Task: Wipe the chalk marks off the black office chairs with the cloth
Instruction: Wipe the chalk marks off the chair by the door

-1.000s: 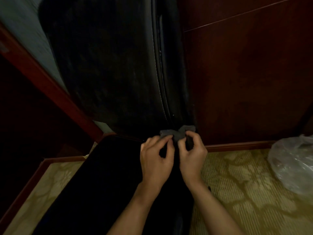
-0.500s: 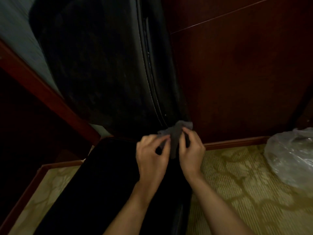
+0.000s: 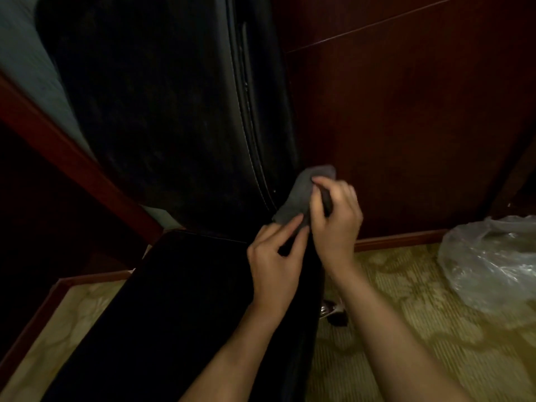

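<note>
A black office chair (image 3: 162,117) fills the middle, its tall backrest upright and its seat (image 3: 174,309) stretching toward me. A small grey cloth (image 3: 298,195) is held up at the backrest's lower right edge, near the stitched seam. My right hand (image 3: 336,224) grips the cloth's upper part with curled fingers and thumb. My left hand (image 3: 275,262) pinches the cloth's lower corner between thumb and fingers. In this dim light I can make out no chalk marks on the chair.
A dark red wooden wall panel (image 3: 406,126) stands right behind the chair, with a baseboard along the patterned carpet (image 3: 420,329). A crumpled clear plastic bag (image 3: 490,265) lies on the floor at the right. Dark wooden furniture (image 3: 43,175) borders the left.
The cloth has gone from stretched flat between both hands to bunched. My right hand has risen and closed round its top, while my left hand moved to the lower corner.
</note>
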`<state>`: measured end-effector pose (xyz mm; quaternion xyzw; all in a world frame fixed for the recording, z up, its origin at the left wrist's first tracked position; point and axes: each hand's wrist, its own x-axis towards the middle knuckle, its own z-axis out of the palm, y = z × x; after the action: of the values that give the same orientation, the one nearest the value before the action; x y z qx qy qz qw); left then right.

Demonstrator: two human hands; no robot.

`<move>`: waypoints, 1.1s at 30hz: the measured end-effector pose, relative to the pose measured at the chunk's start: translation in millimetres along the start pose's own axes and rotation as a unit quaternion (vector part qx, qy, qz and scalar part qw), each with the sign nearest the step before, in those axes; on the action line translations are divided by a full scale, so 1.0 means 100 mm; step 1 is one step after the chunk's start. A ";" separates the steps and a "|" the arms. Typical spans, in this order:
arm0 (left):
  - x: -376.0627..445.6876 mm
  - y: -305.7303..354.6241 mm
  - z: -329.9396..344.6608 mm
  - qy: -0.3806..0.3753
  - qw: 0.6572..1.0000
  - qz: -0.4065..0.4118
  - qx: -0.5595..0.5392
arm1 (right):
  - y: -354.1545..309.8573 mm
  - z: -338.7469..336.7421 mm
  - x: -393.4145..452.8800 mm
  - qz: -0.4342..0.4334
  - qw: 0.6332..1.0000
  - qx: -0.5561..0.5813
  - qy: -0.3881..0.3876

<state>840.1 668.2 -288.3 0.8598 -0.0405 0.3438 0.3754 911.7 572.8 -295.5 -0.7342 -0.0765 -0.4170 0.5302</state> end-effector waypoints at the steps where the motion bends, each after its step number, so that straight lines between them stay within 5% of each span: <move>1: 0.06 0.06 0.01 0.013 1.000 -0.021 -0.013 | 0.03 0.03 0.04 0.017 1.000 0.004 -0.011; 9: -0.26 -0.18 0.26 -0.059 0.987 -0.148 0.034 | 0.70 -0.11 -0.51 0.092 0.984 -0.024 -0.149; 18: 0.37 0.30 0.06 0.105 0.994 -0.022 -0.033 | -0.19 0.19 0.51 -0.003 0.996 0.085 0.003; 22: 0.12 0.02 0.13 0.042 0.993 -0.032 0.104 | 0.32 0.17 -0.13 0.074 0.995 0.053 -0.049; 28: -0.54 -0.39 0.31 -0.144 0.955 -0.187 0.182 | 0.91 -0.21 -0.78 0.073 0.944 -0.170 -0.275; 30: -0.55 -0.39 0.33 -0.129 0.957 -0.226 0.128 | 0.85 -0.29 -0.74 0.087 0.942 -0.178 -0.272; 33: -0.39 -0.35 0.33 -0.056 0.970 -0.237 0.014 | 0.52 -0.24 -0.55 0.083 0.977 -0.097 -0.171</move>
<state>840.4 663.6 -349.5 0.8679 0.1488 0.1967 0.4312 892.4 548.7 -369.0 -0.8462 -0.0640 -0.2454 0.4686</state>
